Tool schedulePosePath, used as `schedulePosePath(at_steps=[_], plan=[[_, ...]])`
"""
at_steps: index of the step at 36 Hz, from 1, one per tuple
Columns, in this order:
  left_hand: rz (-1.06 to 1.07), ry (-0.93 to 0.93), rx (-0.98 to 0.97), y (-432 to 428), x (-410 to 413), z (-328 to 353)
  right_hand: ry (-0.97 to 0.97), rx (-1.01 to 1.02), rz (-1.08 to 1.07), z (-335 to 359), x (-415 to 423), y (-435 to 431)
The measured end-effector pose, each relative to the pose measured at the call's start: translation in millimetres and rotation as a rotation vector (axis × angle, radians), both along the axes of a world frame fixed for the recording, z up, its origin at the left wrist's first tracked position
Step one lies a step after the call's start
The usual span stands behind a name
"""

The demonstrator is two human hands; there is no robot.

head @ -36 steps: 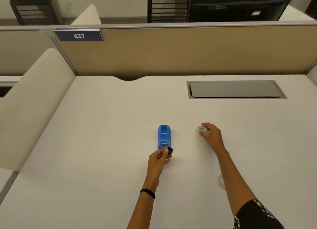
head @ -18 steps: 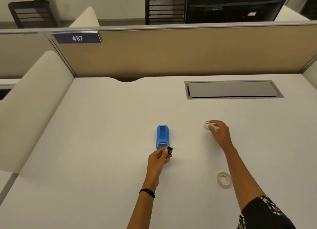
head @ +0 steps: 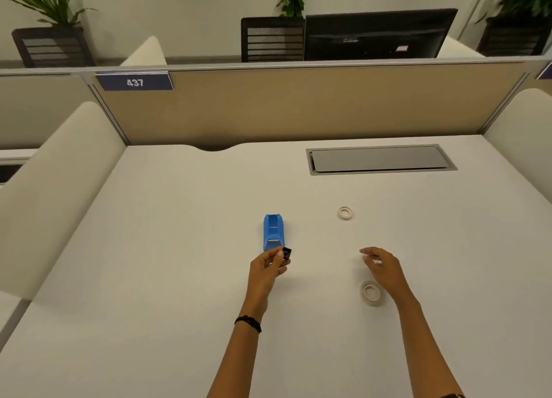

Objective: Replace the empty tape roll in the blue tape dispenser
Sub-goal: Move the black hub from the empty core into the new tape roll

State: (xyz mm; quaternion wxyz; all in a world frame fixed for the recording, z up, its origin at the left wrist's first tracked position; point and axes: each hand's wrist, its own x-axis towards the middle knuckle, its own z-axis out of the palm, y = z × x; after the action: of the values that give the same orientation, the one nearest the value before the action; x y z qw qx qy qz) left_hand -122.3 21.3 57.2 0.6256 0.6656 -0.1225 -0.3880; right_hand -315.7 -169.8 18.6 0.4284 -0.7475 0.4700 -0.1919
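While the left hand (head: 266,267) pinched the black spindle (head: 286,253), the right hand (head: 383,264), grip wide and empty, should take the full roll (head: 371,292) at six o'clock squarely.

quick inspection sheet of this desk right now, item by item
surface: white desk, closed grey cable hatch at the back right.
job's things: blue tape dispenser with its roll bay bare; thin empty roll lying flat to its right; fuller tape roll lying flat nearer the person.
clutter: nothing seen.
hands: left hand pinches a small black hub beside the dispenser's near end; right hand open, holding nothing, just beyond the fuller roll.
cables: nothing seen.
surroundings: tan partition with sign 437, monitor, plants behind.
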Motion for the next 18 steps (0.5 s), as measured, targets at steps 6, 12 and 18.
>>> schedulePosePath(at_steps=[6, 12, 18], plan=[[-0.005, -0.016, -0.015, 8.2, -6.8, 9.1, -0.013, 0.039, -0.007, -3.6, -24.1, 18.9], [-0.026, -0.017, -0.003, 14.4, -17.5, 14.0, 0.091, 0.082, 0.224, 0.5, -41.5, 29.6], [-0.031, -0.003, 0.006, 21.5, -26.5, 15.8, 0.293, 0.006, 0.281, -4.4, -39.9, 42.4]])
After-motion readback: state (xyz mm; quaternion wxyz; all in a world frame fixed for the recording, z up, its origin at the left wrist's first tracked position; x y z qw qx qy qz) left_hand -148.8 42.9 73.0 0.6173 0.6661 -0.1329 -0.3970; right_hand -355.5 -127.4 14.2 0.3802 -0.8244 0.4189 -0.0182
